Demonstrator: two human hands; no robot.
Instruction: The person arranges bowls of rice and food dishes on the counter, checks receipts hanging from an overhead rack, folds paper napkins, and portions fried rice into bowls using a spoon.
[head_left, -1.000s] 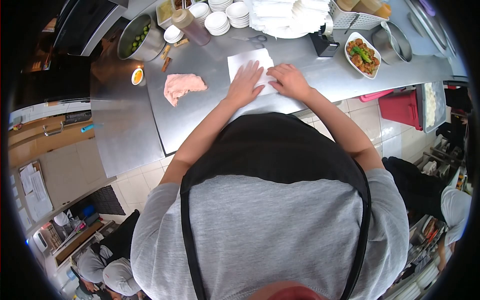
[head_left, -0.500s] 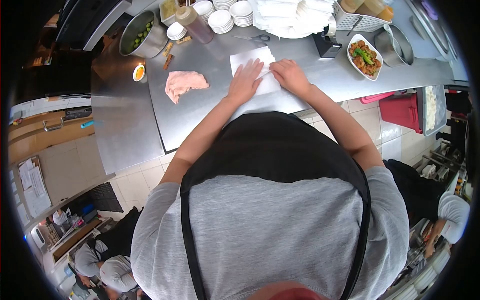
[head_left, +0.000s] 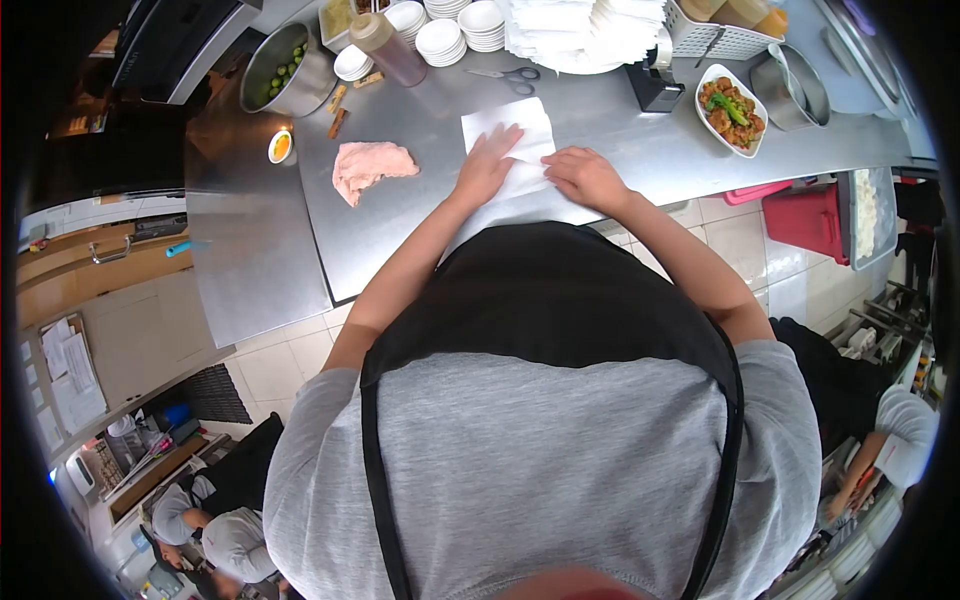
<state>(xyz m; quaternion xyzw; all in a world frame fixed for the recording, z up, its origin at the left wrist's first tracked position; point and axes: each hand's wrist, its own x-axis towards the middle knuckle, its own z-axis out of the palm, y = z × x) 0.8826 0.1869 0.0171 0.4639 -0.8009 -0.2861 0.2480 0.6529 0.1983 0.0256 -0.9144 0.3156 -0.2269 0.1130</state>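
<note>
A sheet of white paper [head_left: 530, 118], creased across its middle, lies on the steel counter in front of me. My left hand [head_left: 488, 165] rests flat on its left side, fingers stretched and slightly blurred. At its right edge, the bent fingers of my right hand [head_left: 590, 178] pinch the paper near the crease; the exact fingertip contact is hard to see. A crumpled pink cloth [head_left: 372, 168] lies on the counter to the left of my left hand. Scissors [head_left: 512, 77] are beyond the paper.
Along the back stand a sauce bottle [head_left: 385, 48], stacked white bowls [head_left: 440, 42], a pile of white napkins [head_left: 585, 35] and a black dispenser [head_left: 655, 85]. A dish of food [head_left: 730, 112] is at right. A pot of green produce [head_left: 288, 72] and small cup [head_left: 281, 147] are left.
My right hand has slid slightly toward me and to the right along the paper's edge. More of the upper paper and its crease show. My left hand has shifted slightly toward me.
</note>
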